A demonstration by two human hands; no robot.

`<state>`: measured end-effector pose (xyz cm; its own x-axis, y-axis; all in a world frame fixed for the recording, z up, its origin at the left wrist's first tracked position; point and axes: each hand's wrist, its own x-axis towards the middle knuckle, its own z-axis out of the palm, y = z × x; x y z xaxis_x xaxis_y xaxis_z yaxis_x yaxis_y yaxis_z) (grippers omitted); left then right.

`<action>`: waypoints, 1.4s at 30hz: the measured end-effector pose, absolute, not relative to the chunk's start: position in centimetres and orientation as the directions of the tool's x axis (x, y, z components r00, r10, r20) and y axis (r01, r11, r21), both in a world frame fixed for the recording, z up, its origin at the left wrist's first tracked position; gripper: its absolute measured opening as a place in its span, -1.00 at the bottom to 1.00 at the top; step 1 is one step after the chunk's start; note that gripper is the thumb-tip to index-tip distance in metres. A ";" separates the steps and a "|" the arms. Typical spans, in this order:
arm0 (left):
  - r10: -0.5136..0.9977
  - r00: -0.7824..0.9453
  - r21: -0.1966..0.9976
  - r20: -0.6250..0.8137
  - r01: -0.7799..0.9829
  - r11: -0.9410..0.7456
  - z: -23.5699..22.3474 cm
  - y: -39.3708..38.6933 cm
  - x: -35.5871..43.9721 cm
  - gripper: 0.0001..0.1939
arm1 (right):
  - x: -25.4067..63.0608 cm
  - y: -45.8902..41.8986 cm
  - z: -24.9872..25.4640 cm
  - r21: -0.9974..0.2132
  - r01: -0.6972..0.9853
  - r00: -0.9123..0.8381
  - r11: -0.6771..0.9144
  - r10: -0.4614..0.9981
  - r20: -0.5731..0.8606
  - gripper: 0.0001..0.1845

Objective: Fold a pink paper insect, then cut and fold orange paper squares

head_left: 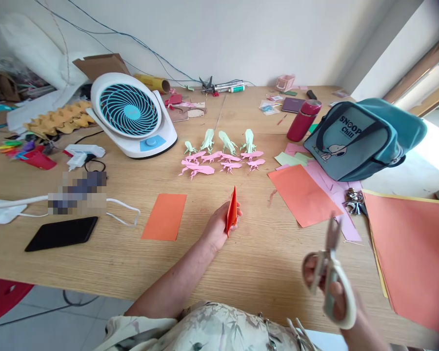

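My left hand [218, 225] pinches a folded orange paper piece [232, 211], held upright on the wooden table [263, 253]. My right hand [332, 292] grips white-handled scissors [329, 273], blades pointing up and away, blurred by motion, near the table's front right. A flat orange rectangle of paper [165, 216] lies left of my left hand. Beyond it stand rows of finished pink origami figures [219, 161] and pale green origami figures [227, 141].
A white and blue desk fan [129, 113] stands at the back left. A teal Snoopy bag [362, 136], a red bottle [303, 121], orange sheets [303, 195], a large orange sheet stack [417, 258] and keys [354, 201] lie at the right. A black phone [61, 233] and white cable lie left.
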<state>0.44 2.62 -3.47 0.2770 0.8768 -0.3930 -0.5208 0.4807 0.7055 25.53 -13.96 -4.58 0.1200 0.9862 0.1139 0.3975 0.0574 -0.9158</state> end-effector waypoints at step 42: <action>0.972 0.059 0.827 -0.227 -0.515 0.224 -3.4 2.6 0.1 -0.58 | 16.8 -10.4 -0.5 -0.902 0.102 -0.490 -0.419 0.768 -0.412 -0.43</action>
<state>0.08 2.61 -3.43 0.0587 0.9722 -0.2269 -0.5149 0.2242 0.8274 16.81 -10.43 -0.55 -0.4903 0.7681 -0.4119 0.1017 -0.4189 -0.9023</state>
